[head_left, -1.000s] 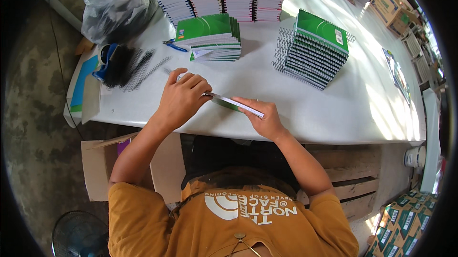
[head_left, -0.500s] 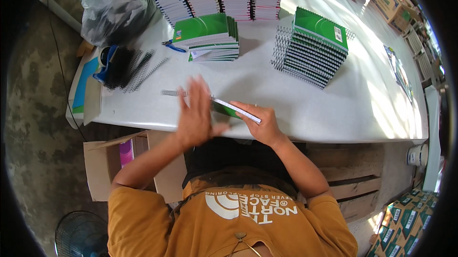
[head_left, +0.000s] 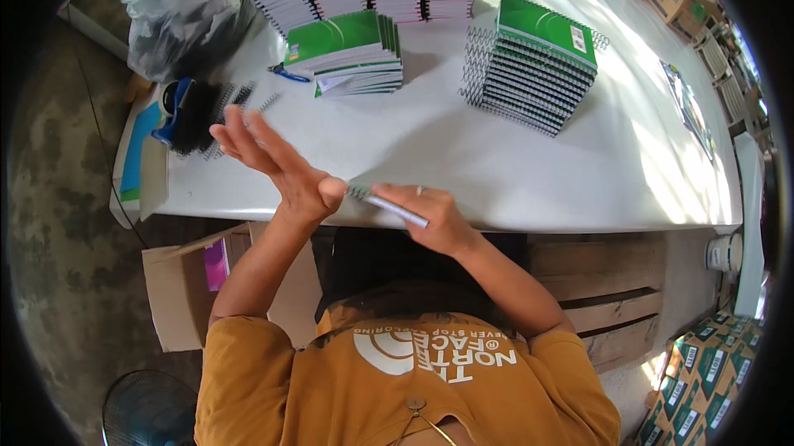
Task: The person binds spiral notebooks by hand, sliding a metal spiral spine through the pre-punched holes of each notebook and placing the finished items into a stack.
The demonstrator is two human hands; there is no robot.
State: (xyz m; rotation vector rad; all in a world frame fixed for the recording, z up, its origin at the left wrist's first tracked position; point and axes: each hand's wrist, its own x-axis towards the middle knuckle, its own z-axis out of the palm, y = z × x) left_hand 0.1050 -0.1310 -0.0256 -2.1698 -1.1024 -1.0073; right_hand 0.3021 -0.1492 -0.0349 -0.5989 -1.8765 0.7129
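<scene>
Evidently the right hand (head_left: 442, 221) is doing all the gripping: it is pinching a thin green notebook (head_left: 397, 209) edge-on, close above the near edge of the white table (head_left: 529, 185). A dark wire coil (head_left: 358, 192) is showing at the notebook's far-left end. The left hand (head_left: 285, 171) is holding nothing that I am making out; its fingers are spreading wide, slightly blurred, and its thumb is pointing toward the coil (contact or a small gap, I am not managing to tell).

Risks, in my judgement:

1. One hand is bearing the notebook, so a slackening pinch could be letting the sheets slide out of line and strain the coil.
2. The notebook is sitting near the table's front edge; a slip there could be sending it toward the lap or the floor.
3. The spread left fingers are pointing toward the loose coils (head_left: 240, 98); a wide sweep could be scattering or tangling them.
4. On the right, coil ends are jutting from both sides of the notebook stack (head_left: 542, 74); a brushing sleeve or forearm could be catching one and toppling it.

Blue pliers (head_left: 289, 74) are lying beside the green booklet pile (head_left: 335, 36), well apart from both hands.
</scene>
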